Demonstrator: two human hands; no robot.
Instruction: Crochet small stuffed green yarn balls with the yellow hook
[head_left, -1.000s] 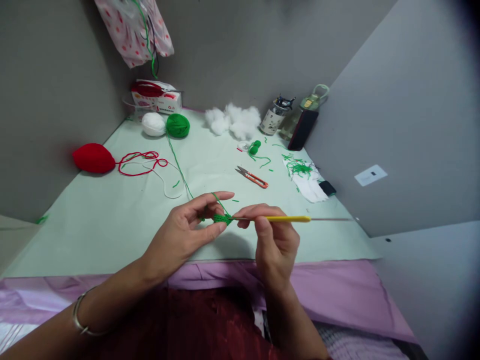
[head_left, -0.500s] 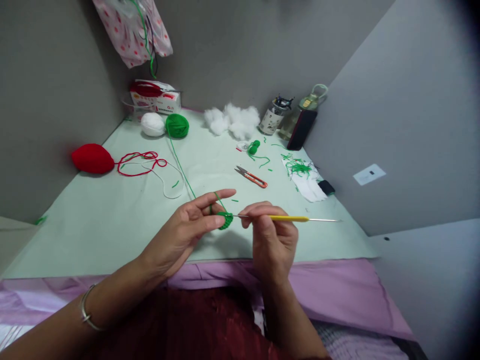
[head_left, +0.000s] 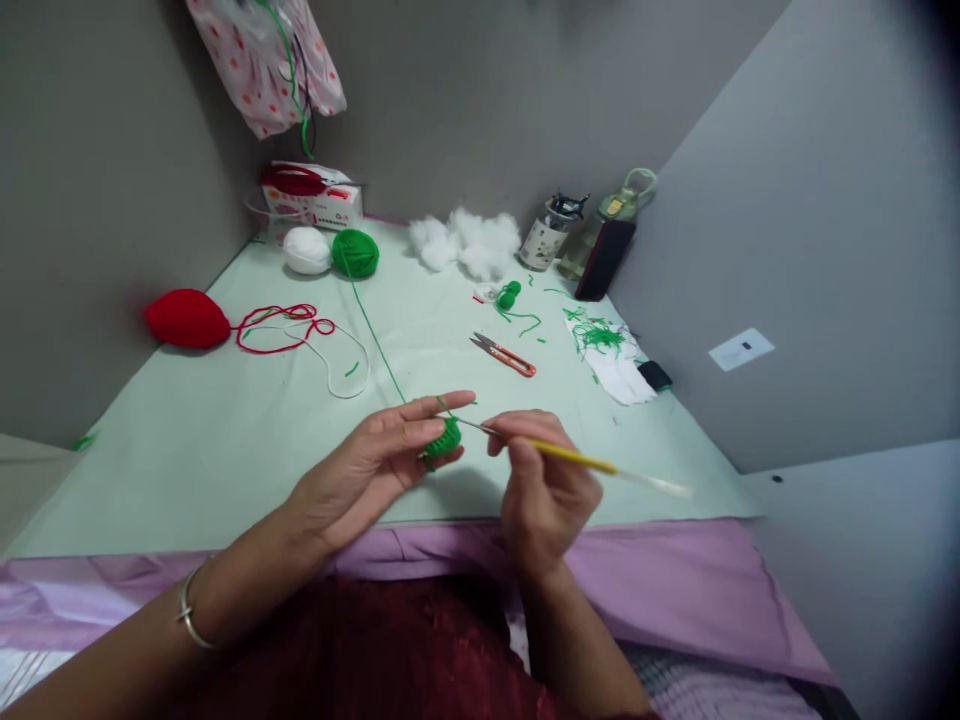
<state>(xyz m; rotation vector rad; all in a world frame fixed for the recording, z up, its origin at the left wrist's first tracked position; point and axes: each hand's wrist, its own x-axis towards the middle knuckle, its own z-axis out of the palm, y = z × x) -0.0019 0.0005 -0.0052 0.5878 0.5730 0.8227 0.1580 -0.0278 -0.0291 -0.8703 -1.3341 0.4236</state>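
A small green crochet piece [head_left: 444,437] is pinched between the thumb and fingers of my left hand [head_left: 379,450]. Green yarn runs over my raised index finger and back to the green yarn ball [head_left: 355,254]. My right hand [head_left: 546,490] grips a crochet hook [head_left: 574,456] by its yellow handle, pen-like. The hook's thin metal tip meets the top edge of the green piece; the exact stitch is too small to make out. Its far metal end is blurred and tilts down to the right.
Beyond my hands lie orange thread snips [head_left: 504,354], a small green yarn piece [head_left: 509,295] and white stuffing [head_left: 469,243]. Red yarn [head_left: 187,318] and a white ball [head_left: 306,250] sit left. At right are green scraps [head_left: 600,335], a phone [head_left: 606,260] and a pen jar [head_left: 544,240].
The green piece has turned and dropped slightly in my left hand. My right hand has tilted the hook, its far end swinging downward. The yarn to the ball has shifted right.
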